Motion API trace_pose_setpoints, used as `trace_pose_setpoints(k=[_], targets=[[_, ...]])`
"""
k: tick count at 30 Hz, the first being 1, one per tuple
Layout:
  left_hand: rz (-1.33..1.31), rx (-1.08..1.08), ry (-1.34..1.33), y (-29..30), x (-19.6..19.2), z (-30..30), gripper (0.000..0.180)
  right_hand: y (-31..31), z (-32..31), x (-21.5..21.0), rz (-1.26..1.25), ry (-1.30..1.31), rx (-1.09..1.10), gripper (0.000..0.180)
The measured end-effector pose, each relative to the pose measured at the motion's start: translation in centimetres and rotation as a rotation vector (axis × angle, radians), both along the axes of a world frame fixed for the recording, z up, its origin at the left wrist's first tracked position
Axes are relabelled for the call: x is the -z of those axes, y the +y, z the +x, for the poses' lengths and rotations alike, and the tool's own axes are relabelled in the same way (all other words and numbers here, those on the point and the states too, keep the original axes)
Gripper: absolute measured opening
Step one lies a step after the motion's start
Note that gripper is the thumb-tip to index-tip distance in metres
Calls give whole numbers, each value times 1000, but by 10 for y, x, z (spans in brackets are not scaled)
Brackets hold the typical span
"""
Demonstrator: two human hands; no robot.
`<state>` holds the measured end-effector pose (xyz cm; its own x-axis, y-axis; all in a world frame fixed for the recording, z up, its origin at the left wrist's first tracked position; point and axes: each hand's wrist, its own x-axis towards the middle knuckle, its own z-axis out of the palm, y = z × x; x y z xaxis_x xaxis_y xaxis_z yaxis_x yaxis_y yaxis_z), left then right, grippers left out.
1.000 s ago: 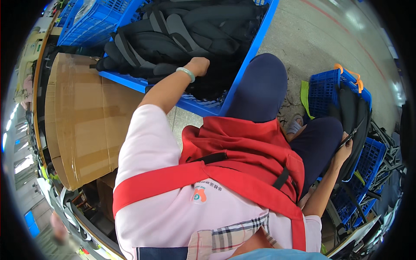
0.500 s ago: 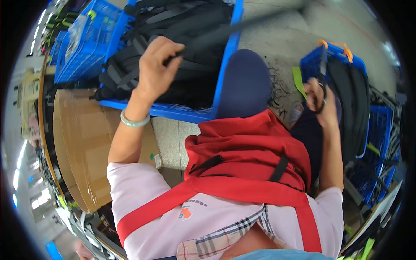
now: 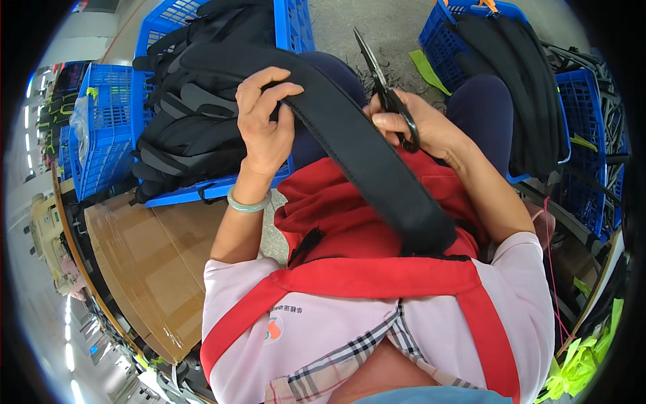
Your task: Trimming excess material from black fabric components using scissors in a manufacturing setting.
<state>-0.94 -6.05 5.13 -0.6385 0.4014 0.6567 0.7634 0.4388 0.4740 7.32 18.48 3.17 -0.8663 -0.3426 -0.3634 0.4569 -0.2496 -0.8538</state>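
A long black padded strap [image 3: 360, 145] runs slantwise over my lap, its rounded near end lying on my red apron [image 3: 319, 209]. My left hand [image 3: 266, 121] is closed on the strap's left edge, thumb below and fingers above. My right hand [image 3: 427, 128] grips black-handled scissors [image 3: 378, 74], their blades pointing up and away beyond the strap. The fingertips of that hand are close to the strap's right edge; whether they touch it I cannot tell. The strap's far end reaches over the blue crate [image 3: 296, 30] on the left.
Grey and black padded straps [image 3: 195, 101] fill that crate. Another blue crate [image 3: 437, 30] at right holds long black straps [image 3: 511, 87]. A cardboard box [image 3: 151, 262] stands at my left. Dark scraps litter the floor [image 3: 404, 44]; bright yellow-green strips [image 3: 585, 363] hang at lower right.
The strap, blurred and stretched out to the far right before, now lies across my lap. My right hand has brought the scissors leftward, close to the strap. The whole view has shifted.
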Motion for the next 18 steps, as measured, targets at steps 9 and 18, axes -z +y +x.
trace_pose_setpoints(k=[9, 18], targets=[[639, -143, -717, 7, 18, 48, 49, 6, -8, -24, 43, 248, 153, 15], [835, 504, -1640, 43, 17, 62, 30, -11, -11, -21, 82, 328, 243, 17]])
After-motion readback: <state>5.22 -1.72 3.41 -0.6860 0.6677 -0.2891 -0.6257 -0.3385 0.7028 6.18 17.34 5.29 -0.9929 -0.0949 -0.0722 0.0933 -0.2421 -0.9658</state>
